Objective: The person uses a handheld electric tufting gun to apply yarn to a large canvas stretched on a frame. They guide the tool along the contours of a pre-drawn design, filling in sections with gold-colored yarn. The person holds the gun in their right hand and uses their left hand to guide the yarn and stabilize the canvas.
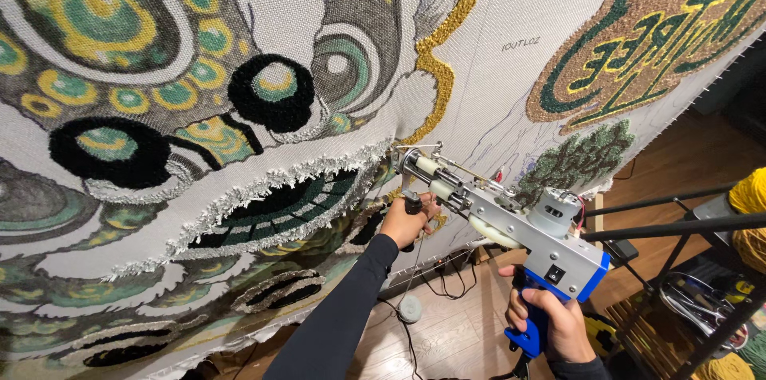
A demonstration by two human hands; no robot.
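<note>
Gold yarn border [447,37]: you're gripping the gun [511,224] with both hands [407,220] [554,320]; keep pressing squarely into the cloth [487,85].

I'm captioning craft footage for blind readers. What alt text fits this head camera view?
A person presses a silver and blue tufting gun against a large stretched cloth, left hand on its front handle, right hand on the blue grip. The cloth bears a partly tufted creature face with green and yellow eyes and white fringed teeth; yellow yarn sits at right.
</note>
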